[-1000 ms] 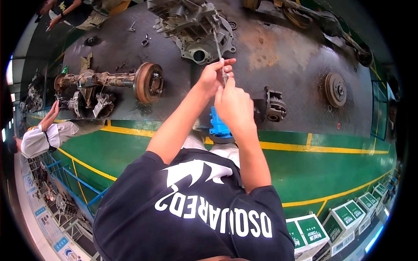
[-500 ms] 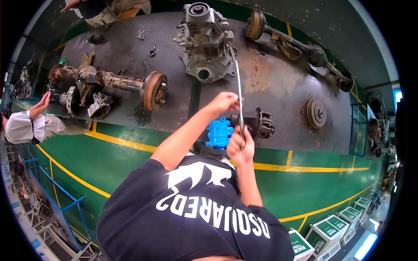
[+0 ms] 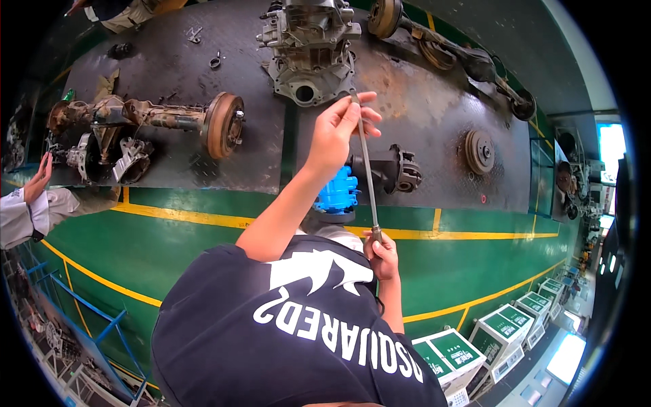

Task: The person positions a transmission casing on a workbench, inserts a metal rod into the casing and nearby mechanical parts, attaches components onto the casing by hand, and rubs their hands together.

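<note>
Rod (image 3: 367, 166) slants through the frame's centre, below the grey housing (image 3: 308, 71). My left hand (image 3: 332, 136) has moved to its upper end, thumb and fingers narrowed on it; my right hand (image 3: 384, 258) wraps the handle (image 3: 377, 233), so both ends are now supported.

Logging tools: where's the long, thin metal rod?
Head view, right of centre: the rod spans left hand to right hand, right of the blue blocky part.
</note>
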Motion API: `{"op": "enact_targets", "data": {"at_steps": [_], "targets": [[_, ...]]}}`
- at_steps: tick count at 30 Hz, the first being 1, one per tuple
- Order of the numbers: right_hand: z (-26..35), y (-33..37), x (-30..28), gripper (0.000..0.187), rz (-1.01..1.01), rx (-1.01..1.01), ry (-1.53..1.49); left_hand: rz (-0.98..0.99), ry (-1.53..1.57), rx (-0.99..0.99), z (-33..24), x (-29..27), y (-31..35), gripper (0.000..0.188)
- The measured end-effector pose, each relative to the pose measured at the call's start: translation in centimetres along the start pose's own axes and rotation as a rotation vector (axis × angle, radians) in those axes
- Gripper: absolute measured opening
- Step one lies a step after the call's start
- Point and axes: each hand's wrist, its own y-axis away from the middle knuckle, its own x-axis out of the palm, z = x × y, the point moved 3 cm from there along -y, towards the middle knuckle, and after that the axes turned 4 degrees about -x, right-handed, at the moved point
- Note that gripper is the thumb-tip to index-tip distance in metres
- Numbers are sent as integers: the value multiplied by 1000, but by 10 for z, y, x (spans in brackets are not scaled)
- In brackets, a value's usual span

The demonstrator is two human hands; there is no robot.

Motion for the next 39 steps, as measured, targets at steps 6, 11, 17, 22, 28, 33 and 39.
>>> {"op": "enact_targets", "data": {"at_steps": [6,11,17,22,28,33,39], "targets": [[15,-25,-15,33,-180,-224,379,-6,-135,193,-29,32,24,42],[73,-46,-22,22,-500,-796,987,-96,-185,274,-31,67,34,42],[114,-76,-86,18,-346,-602,950,-138,-393,291,-8,91,27,39],[84,-83,-120,17,-61,-451,1050,-284,-473,238,29,68,42,41],[84,-89,-92,22,238,-295,967,-616,-474,104,26,3,55,44],[92,-97,-67,37,301,-95,1018,-544,-397,39,16,-23,48,44],[65,-94,-57,41,257,24,982,-289,-221,-64,12,-48,33,48]]}}
